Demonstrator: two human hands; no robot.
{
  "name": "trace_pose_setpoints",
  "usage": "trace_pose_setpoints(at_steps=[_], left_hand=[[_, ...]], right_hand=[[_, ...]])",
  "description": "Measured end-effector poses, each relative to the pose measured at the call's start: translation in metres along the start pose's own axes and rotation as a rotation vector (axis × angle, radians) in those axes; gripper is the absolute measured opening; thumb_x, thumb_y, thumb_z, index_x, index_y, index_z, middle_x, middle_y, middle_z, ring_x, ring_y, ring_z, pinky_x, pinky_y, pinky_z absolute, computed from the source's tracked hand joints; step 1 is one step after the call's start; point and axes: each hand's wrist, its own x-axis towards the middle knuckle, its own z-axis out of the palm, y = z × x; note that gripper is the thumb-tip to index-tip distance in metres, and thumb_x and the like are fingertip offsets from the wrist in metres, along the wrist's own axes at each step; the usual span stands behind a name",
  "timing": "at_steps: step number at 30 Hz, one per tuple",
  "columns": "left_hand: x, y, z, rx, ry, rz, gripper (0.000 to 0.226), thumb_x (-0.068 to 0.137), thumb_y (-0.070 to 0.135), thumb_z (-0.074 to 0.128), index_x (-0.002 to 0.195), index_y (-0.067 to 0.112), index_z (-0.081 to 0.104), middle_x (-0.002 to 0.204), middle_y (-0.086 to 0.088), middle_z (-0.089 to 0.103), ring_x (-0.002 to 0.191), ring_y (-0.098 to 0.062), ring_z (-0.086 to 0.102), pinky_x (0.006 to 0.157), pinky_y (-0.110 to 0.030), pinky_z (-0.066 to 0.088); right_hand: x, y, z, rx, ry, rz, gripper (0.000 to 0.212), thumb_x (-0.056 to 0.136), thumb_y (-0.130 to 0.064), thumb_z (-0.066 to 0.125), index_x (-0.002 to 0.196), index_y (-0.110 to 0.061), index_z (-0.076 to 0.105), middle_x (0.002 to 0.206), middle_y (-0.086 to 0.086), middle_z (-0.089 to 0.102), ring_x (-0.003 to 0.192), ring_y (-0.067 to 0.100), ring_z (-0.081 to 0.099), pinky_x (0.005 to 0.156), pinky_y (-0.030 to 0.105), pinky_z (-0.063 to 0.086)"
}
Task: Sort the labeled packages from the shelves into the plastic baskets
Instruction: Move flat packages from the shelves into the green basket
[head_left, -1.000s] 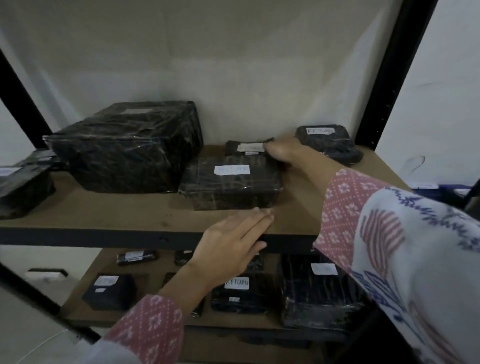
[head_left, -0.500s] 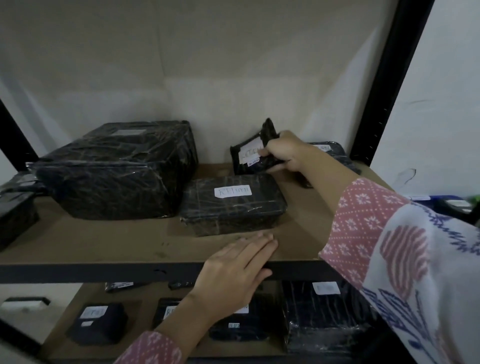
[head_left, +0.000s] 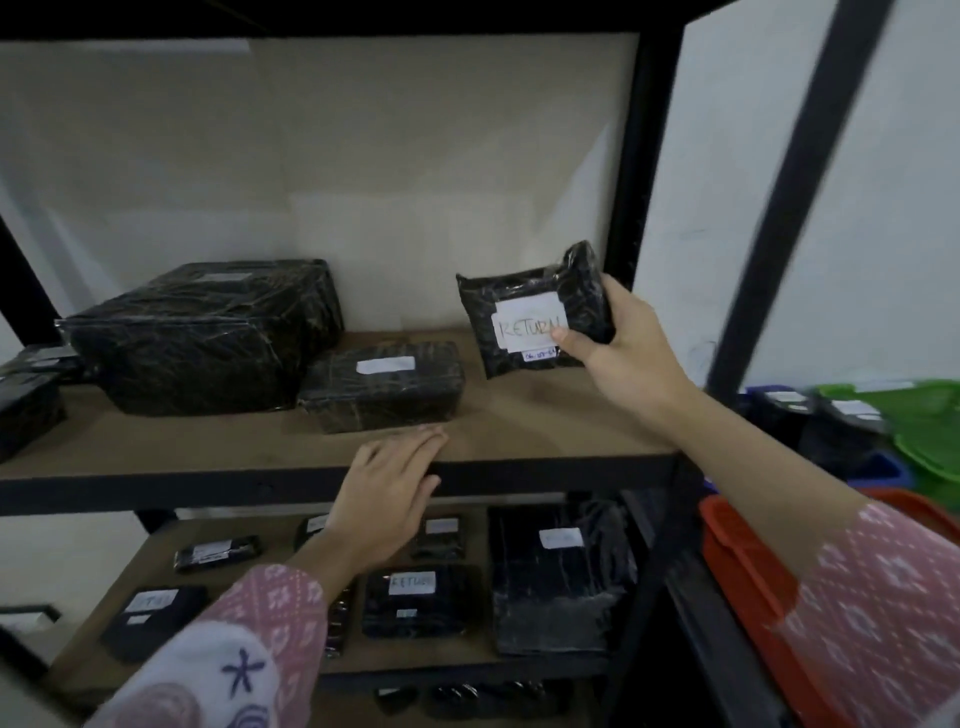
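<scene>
My right hand (head_left: 621, 340) grips a small black wrapped package (head_left: 524, 312) with a white label reading RETURN, held upright above the right end of the upper shelf (head_left: 545, 421). My left hand (head_left: 387, 499) rests flat with straight fingers on the shelf's front edge. Just behind its fingertips lies a medium black package (head_left: 384, 384) with a white label. A large black wrapped box (head_left: 208, 332) sits to its left. At the far right stand a red basket (head_left: 737, 551), a green basket (head_left: 930, 441) and a blue basket (head_left: 883, 470) with dark labeled packages inside.
The lower shelf (head_left: 291, 660) holds several black labeled packages, one marked RETURN (head_left: 413, 597). More dark packages (head_left: 31, 395) lie at the upper shelf's left end. Black metal uprights (head_left: 639, 171) frame the shelf, with a white wall behind.
My right hand has lifted the small RETURN package off the back of the shelf and drawn it right and toward me, label facing me. My left hand stayed on the shelf edge.
</scene>
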Motion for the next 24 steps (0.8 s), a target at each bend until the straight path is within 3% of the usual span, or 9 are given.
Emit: trace_pose_setpoints(at_steps=[4, 7, 10, 15, 24], left_hand=[[-0.002, 0.035, -0.016, -0.067, 0.013, -0.128, 0.042, 0.085, 0.024, 0.045, 0.124, 0.011, 0.055, 0.123, -0.008, 0.06, 0.112, -0.026, 0.057, 0.098, -0.04, 0.041], [-0.008, 0.081, -0.023, -0.153, 0.018, -0.177, 0.043, 0.08, 0.008, 0.061, 0.122, 0.008, 0.055, 0.122, -0.01, 0.059, 0.111, -0.027, 0.057, 0.098, -0.043, 0.041], [-0.018, 0.146, -0.026, -0.223, -0.012, -0.134, 0.045, 0.079, 0.005, 0.062, 0.124, 0.007, 0.054, 0.123, -0.011, 0.058, 0.109, -0.028, 0.058, 0.095, -0.04, 0.043], [-0.022, 0.25, -0.024, -0.348, -0.049, -0.086, 0.043, 0.086, 0.011, 0.057, 0.128, 0.011, 0.05, 0.127, -0.006, 0.055, 0.114, -0.026, 0.054, 0.096, -0.037, 0.041], [0.021, 0.377, 0.006, -0.471, -0.102, 0.068, 0.044, 0.084, 0.01, 0.057, 0.128, 0.011, 0.051, 0.129, -0.002, 0.054, 0.118, -0.019, 0.053, 0.098, -0.03, 0.039]], right_hand=[[-0.056, -0.002, -0.056, -0.023, 0.02, -0.019, 0.041, 0.083, -0.002, 0.066, 0.12, -0.016, 0.055, 0.101, -0.011, 0.064, 0.098, 0.006, 0.061, 0.09, 0.018, 0.047], [-0.095, 0.003, -0.098, -0.039, 0.026, -0.004, 0.043, 0.08, 0.0, 0.067, 0.119, -0.015, 0.056, 0.101, -0.006, 0.066, 0.095, 0.01, 0.062, 0.091, 0.027, 0.047], [-0.141, 0.011, -0.15, -0.076, 0.02, 0.014, 0.041, 0.081, 0.0, 0.067, 0.118, -0.015, 0.056, 0.095, -0.005, 0.067, 0.084, 0.004, 0.063, 0.084, 0.028, 0.05], [-0.212, 0.025, -0.227, -0.165, 0.067, 0.056, 0.037, 0.08, -0.001, 0.068, 0.114, -0.013, 0.058, 0.103, 0.004, 0.068, 0.097, 0.018, 0.063, 0.091, 0.036, 0.05], [-0.291, 0.081, -0.324, -0.138, 0.132, 0.242, 0.042, 0.083, -0.002, 0.066, 0.122, -0.016, 0.056, 0.107, -0.005, 0.067, 0.103, 0.009, 0.062, 0.092, 0.029, 0.049]])
